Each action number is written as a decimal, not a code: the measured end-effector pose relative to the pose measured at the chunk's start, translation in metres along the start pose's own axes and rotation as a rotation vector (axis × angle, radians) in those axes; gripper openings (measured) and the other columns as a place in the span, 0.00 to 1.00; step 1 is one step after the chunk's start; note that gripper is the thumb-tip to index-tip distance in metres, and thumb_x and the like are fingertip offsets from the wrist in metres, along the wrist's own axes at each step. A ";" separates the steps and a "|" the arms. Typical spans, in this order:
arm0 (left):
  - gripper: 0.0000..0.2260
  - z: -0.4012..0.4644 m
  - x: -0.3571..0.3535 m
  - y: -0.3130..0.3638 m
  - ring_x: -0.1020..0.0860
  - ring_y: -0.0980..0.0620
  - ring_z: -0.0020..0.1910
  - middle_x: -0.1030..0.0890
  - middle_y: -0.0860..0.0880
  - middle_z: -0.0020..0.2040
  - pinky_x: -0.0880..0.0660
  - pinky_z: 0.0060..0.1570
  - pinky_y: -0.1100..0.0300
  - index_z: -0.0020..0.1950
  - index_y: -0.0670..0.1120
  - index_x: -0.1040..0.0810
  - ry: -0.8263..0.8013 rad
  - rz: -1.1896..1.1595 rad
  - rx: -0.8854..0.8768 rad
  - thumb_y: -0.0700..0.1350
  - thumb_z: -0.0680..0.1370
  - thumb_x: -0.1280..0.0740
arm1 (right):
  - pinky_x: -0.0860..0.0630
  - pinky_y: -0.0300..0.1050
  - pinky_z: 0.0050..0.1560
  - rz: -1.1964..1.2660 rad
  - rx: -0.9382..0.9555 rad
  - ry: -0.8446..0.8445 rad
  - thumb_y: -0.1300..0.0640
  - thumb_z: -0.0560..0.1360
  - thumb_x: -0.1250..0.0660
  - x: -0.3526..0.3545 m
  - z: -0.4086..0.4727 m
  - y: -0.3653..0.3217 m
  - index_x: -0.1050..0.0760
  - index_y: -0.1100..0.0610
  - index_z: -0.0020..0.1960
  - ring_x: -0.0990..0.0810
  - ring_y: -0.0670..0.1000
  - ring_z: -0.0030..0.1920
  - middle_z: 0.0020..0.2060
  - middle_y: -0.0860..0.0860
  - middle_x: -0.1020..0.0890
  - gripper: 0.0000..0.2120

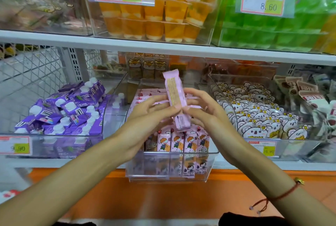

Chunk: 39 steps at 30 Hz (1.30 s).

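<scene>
Two hands, left hand (pixel 145 116) and right hand (pixel 205 111), pinch one pink wafer pack (pixel 175 98) above the clear bin (pixel 172 175); recommend lowering it upright among the standing packs.

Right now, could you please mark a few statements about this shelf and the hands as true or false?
1. The left hand and right hand both hold the pink packet. True.
2. The packet lies flat in the bin. False: it is held on end above the bin.
3. The purple cartons sit left of that bin. True.
4. The cups above are blue. False: they are orange.
5. The red cord is worn on the left side. False: it is on the right.
</scene>
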<state>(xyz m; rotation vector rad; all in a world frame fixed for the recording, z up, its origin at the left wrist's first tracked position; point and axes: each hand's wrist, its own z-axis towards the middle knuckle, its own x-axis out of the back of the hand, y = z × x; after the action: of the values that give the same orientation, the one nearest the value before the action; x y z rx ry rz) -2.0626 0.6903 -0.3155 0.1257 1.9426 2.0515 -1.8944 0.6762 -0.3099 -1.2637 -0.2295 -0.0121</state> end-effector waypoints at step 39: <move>0.14 0.050 0.009 0.018 0.20 0.50 0.52 0.20 0.50 0.55 0.20 0.51 0.48 0.56 0.48 0.24 0.276 0.573 -0.308 0.45 0.73 0.26 | 0.35 0.36 0.58 -1.005 0.314 -0.090 0.50 0.79 0.38 0.022 -0.017 0.020 0.25 0.49 0.62 0.28 0.45 0.59 0.56 0.44 0.23 0.12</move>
<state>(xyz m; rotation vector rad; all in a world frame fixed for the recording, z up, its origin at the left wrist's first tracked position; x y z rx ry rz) -2.0606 0.7401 -0.2959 0.3837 1.8567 2.8487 -1.8674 0.6687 -0.3299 -0.7323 -0.8884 -0.7530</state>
